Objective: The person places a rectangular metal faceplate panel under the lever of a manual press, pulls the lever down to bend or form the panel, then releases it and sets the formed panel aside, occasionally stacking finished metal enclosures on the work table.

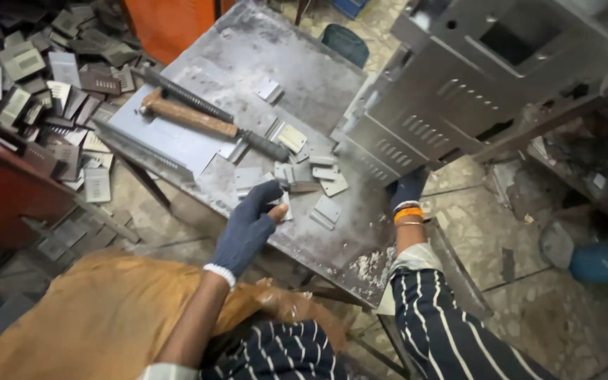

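From the head camera, the left hand (249, 224) in a blue glove pinches a small metal plate (284, 208) on the steel table (248, 63). The right hand (407, 190) grips the big vented metal box (452, 98). A hammer (209, 124) lies slantwise, head away from the hands. More plates (36, 77) heap on the floor left of the table.

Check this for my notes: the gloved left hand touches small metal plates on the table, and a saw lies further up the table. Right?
Not quite. The head view shows a hammer with a wooden handle there, not a saw. The rest holds: the gloved left hand touches the small metal plates on the table.
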